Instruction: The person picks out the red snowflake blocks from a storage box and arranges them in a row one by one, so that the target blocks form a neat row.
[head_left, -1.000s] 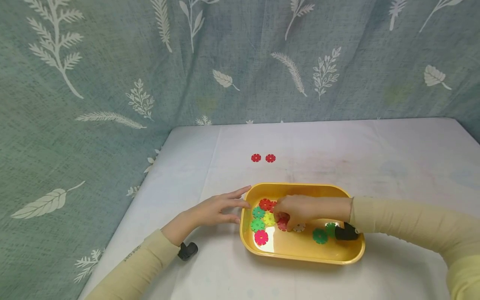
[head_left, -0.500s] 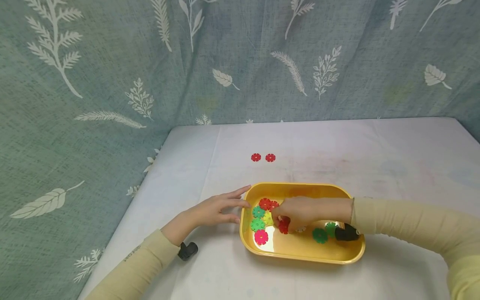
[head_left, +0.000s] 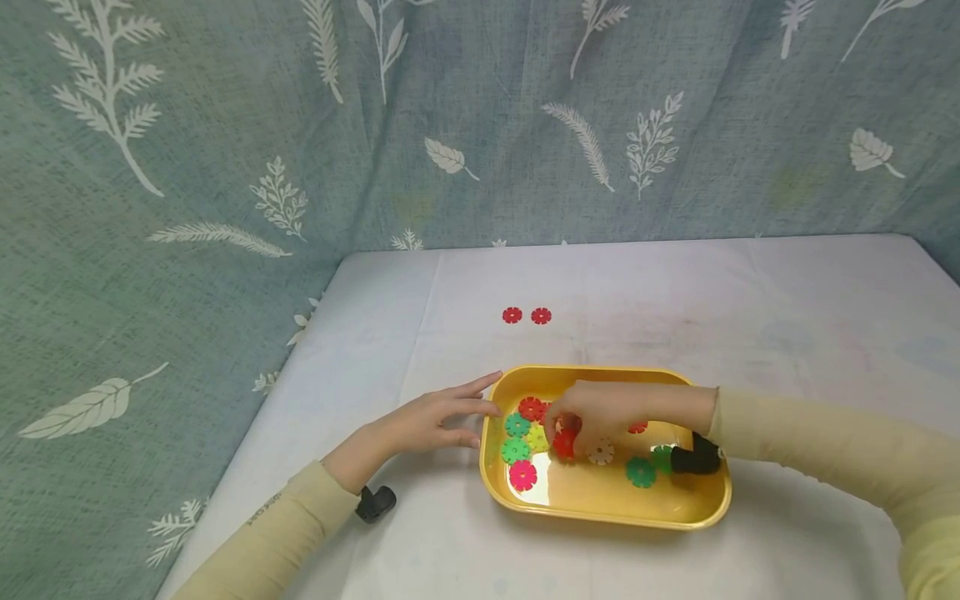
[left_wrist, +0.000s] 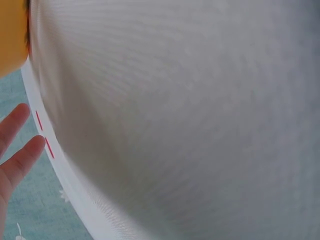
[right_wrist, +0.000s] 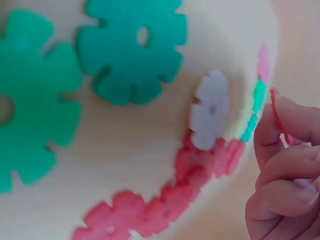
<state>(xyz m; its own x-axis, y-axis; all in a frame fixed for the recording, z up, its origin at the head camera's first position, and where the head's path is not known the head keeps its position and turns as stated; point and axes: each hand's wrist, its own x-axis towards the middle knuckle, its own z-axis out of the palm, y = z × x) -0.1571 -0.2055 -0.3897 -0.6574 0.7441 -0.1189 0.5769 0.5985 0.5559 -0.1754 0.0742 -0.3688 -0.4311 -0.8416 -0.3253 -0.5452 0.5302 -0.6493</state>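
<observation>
A yellow tray holds several flower-shaped plastic discs with notched edges. My right hand is over the tray and pinches a red disc between thumb and finger, seen edge-on in the right wrist view. Below it lie a white disc, a yellow disc and more red discs. Green discs lie near the right end and a pink disc at the left. My left hand has its fingers spread at the tray's left rim; firm contact cannot be told.
Two red discs, a left one and a right one, lie flat on the white cloth behind the tray. A patterned green curtain hangs at the back and left. A black wrist camera sits under the left wrist.
My right hand has shifted slightly up and right inside the tray, now pinching a red disc. The white disc and another red disc show more clearly. The left hand has stayed still.
</observation>
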